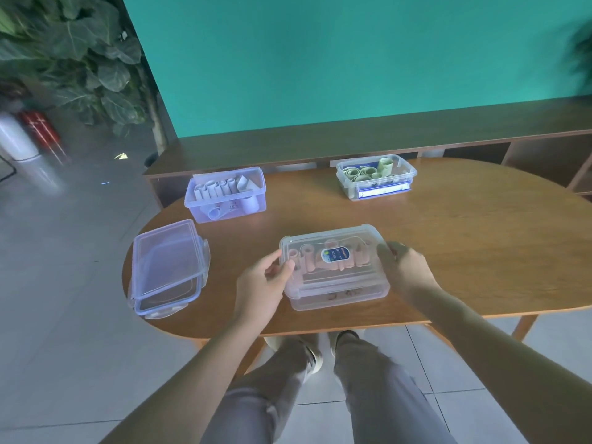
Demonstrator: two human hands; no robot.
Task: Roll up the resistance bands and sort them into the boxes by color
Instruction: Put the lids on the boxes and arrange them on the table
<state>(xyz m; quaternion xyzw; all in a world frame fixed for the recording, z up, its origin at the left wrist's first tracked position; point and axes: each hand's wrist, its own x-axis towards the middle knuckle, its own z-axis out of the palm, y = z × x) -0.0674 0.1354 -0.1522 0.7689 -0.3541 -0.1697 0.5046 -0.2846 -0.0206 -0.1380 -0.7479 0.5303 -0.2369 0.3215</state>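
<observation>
While both hands (333,270) grip it, clear plastic lidded box (336,283), pink rolls inside

A rounded wooden bench (448,251) stands on a pale tiled floor (64,315). Behind it runs a low wooden shelf unit (320,139) against a teal wall (320,59). A leafy plant (80,59) fills the left corner.

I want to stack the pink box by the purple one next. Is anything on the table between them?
No. The wood between the pink box and the purple box is bare; the spare lids lie off to the left.
</observation>
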